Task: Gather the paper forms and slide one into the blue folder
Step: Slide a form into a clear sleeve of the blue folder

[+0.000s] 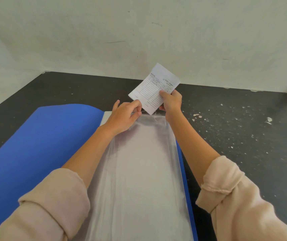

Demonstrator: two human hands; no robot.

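The blue folder (pixel 34 145) lies open in front of me, its cover spread to the left. A clear plastic sleeve (pixel 139 171) runs down its right half. My left hand (pixel 125 115) pinches the far top edge of that sleeve. My right hand (pixel 171 103) grips a small white paper form (pixel 154 87) with printed lines and handwriting. The form is tilted, and its lower corner touches the sleeve's open top edge. Pink sleeves cover both forearms near the camera.
The folder rests on a black surface (pixel 243 127) speckled with white paint flecks. Pale walls (pixel 139 32) close off the far side and both corners. Bare black surface lies to the right of the folder.
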